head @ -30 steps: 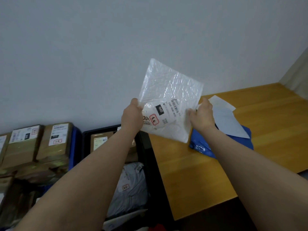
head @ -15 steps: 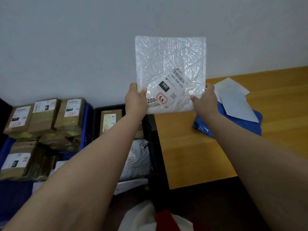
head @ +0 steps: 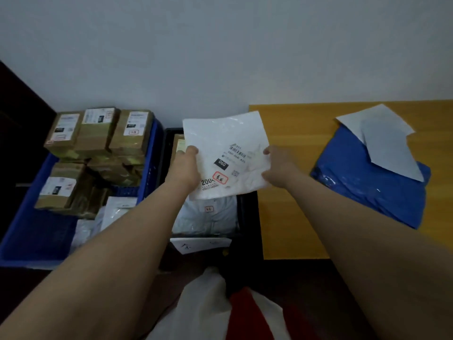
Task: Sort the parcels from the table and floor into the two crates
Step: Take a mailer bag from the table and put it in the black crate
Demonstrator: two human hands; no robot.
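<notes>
I hold a white plastic mailer parcel (head: pixel 225 148) with a printed label and a red stamp, tilted nearly flat above the black crate (head: pixel 247 217). My left hand (head: pixel 183 168) grips its left edge and my right hand (head: pixel 277 168) grips its right edge. The black crate holds a grey bag parcel (head: pixel 208 217) and a brown box, mostly hidden by the mailer. To the left, the blue crate (head: pixel 31 231) is filled with several brown cardboard parcels (head: pixel 98 133). On the wooden table (head: pixel 289 217) to the right lie a blue bag parcel (head: pixel 367 187) and white envelopes (head: pixel 384 141).
A white wall runs behind the crates and table. A paper label (head: pixel 198 244) hangs on the black crate's near wall. White and red cloth (head: pixel 220 307) shows at the bottom centre. Dark furniture (head: pixel 17 123) stands at far left.
Both hands lowered the white mailer from upright in front of the wall to nearly flat over the black crate. The view tilted downward.
</notes>
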